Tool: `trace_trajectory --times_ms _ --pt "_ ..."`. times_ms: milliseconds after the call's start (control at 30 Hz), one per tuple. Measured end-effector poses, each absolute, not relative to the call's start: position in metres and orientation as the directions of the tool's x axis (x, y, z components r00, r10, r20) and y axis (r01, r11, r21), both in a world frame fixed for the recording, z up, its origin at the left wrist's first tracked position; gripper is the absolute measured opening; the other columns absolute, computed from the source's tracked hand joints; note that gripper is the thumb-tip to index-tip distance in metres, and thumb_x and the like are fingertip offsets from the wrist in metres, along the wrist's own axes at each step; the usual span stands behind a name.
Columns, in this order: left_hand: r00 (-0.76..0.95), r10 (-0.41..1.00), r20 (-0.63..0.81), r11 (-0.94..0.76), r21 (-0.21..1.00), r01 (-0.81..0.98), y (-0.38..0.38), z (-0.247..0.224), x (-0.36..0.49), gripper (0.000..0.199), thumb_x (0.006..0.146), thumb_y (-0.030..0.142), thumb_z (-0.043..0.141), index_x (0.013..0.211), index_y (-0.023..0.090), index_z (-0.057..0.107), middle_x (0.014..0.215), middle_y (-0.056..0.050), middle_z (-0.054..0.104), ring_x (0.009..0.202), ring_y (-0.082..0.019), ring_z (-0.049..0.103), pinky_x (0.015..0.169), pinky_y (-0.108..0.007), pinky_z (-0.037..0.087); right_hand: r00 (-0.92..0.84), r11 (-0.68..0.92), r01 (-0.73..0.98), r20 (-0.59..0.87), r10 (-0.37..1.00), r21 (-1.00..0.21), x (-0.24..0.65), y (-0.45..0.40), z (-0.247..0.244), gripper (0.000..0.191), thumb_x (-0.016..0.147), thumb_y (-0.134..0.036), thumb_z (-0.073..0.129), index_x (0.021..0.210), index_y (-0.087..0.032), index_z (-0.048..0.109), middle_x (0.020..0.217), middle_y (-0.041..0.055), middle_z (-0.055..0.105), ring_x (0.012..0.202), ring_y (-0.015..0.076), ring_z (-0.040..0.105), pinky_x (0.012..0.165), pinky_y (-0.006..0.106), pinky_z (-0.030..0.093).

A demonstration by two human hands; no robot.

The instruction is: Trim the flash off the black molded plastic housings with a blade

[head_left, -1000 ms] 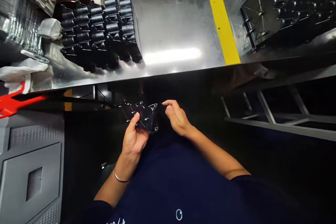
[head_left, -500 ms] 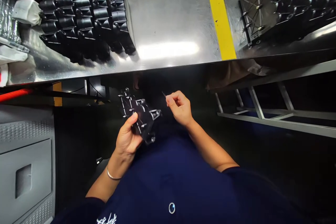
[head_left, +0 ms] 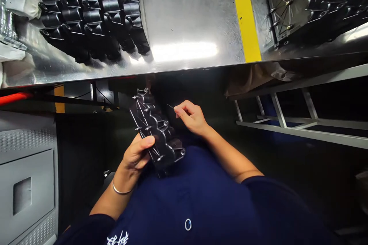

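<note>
My left hand grips a black molded plastic part by its lower left side, thumb on its face. The part has thin ribs, small round bosses and a row of curved, tube-like shapes, and it is tilted in front of my chest. Just right of it, apart from it, my right hand pinches a thin needle-like tool between thumb and forefinger. The tool's tip points left toward the part. Its rear end is hidden in my fingers.
A metal table with a yellow stripe runs across the front. Stacked black parts stand on its left, and more black parts at right. A grey panelled box is at lower left; a metal frame stands below right.
My left hand has turned the black part, so its ribbed face and curved row show more fully. My right hand has shifted slightly left with the thin tool, nearer the part.
</note>
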State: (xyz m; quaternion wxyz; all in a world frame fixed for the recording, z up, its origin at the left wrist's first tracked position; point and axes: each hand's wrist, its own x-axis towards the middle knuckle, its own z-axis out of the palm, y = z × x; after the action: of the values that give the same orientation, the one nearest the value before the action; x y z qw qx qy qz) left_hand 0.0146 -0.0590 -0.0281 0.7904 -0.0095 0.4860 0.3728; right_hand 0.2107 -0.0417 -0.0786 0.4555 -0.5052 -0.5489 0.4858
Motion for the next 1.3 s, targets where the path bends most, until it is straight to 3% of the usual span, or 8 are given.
trace_trajectory --times_ms 133,300,533,700,867,1033,1167,1300 --pt "0.214 0.71 -0.67 0.642 0.493 -0.587 -0.056 -0.023 0.007 0.042 0.052 0.002 0.075 0.092 0.015 0.071 0.073 -0.007 0.074 0.084 -0.033 0.074 0.073 -0.038 0.063 -0.404 0.261 0.153 0.181 0.897 -0.953 0.224 -0.044 -0.06 0.042 0.1 -0.045 0.036 0.075 -0.02 0.057 0.058 -0.0012 0.058 0.049 0.0078 0.052 0.052 0.022 0.04" --pt "0.19 0.756 -0.627 0.611 0.57 -0.549 -0.05 -0.023 0.006 0.05 0.051 0.004 0.076 0.099 0.016 0.071 0.077 -0.009 0.075 0.075 -0.031 0.074 0.063 -0.036 0.062 -0.568 0.623 0.15 0.448 0.69 -0.768 0.228 -0.045 -0.045 0.049 0.089 -0.064 0.048 0.077 -0.017 0.059 0.061 0.0006 0.056 0.053 0.0102 0.049 0.051 0.024 0.034" --pt "0.214 0.706 -0.675 0.659 0.516 -0.548 -0.055 -0.028 0.014 0.041 0.049 0.005 0.079 0.088 0.014 0.07 0.074 -0.008 0.074 0.087 -0.035 0.073 0.076 -0.042 0.062 -0.66 0.617 0.209 0.356 0.661 -0.759 0.232 -0.044 -0.052 0.058 0.088 -0.066 0.048 0.054 -0.02 0.043 0.05 -0.0019 0.043 0.049 0.0097 0.039 0.048 0.026 0.027" --pt "0.156 0.693 -0.704 0.641 0.503 -0.58 -0.056 -0.031 0.018 0.029 0.053 0.007 0.078 0.08 0.014 0.07 0.068 -0.007 0.073 0.092 -0.035 0.073 0.081 -0.04 0.061 -0.563 0.639 0.257 0.425 0.709 -0.725 0.233 -0.042 -0.05 0.052 0.09 -0.064 0.046 0.063 -0.02 0.051 0.055 -0.0013 0.046 0.052 0.0104 0.041 0.05 0.026 0.029" --pt "0.128 0.685 -0.717 0.629 0.493 -0.601 -0.06 -0.037 0.024 0.021 0.059 0.012 0.078 0.078 0.013 0.07 0.067 -0.006 0.073 0.089 -0.032 0.074 0.084 -0.04 0.061 -0.557 0.672 0.31 0.444 0.702 -0.672 0.234 -0.041 -0.05 0.054 0.091 -0.057 0.052 0.053 -0.021 0.039 0.051 -0.0031 0.037 0.049 0.01 0.034 0.049 0.028 0.022" --pt "0.106 0.673 -0.732 0.622 0.481 -0.618 -0.062 -0.037 0.032 0.023 0.061 0.017 0.08 0.081 0.012 0.071 0.073 -0.007 0.075 0.092 -0.032 0.073 0.087 -0.04 0.06 -0.463 0.622 0.335 0.452 0.763 -0.708 0.234 -0.042 -0.052 0.046 0.088 -0.06 0.054 0.064 -0.021 0.051 0.058 -0.0016 0.047 0.054 0.0108 0.041 0.053 0.027 0.028" --pt "0.085 0.676 -0.732 0.595 0.475 -0.649 -0.062 -0.035 0.038 0.02 0.062 0.018 0.08 0.08 0.014 0.071 0.077 -0.006 0.076 0.094 -0.031 0.073 0.087 -0.04 0.06 -0.491 0.651 0.383 0.453 0.744 -0.655 0.233 -0.043 -0.05 0.052 0.092 -0.054 0.052 0.055 -0.02 0.041 0.053 -0.0024 0.038 0.05 0.0102 0.033 0.051 0.028 0.022" --pt "0.073 0.666 -0.743 0.592 0.466 -0.657 -0.062 -0.034 0.039 0.018 0.063 0.017 0.079 0.079 0.014 0.07 0.076 -0.006 0.076 0.097 -0.031 0.072 0.087 -0.04 0.06 -0.467 0.578 0.397 0.385 0.796 -0.713 0.234 -0.041 -0.049 0.055 0.088 -0.066 0.049 0.057 -0.02 0.045 0.054 -0.0021 0.041 0.051 0.0102 0.036 0.052 0.027 0.026"
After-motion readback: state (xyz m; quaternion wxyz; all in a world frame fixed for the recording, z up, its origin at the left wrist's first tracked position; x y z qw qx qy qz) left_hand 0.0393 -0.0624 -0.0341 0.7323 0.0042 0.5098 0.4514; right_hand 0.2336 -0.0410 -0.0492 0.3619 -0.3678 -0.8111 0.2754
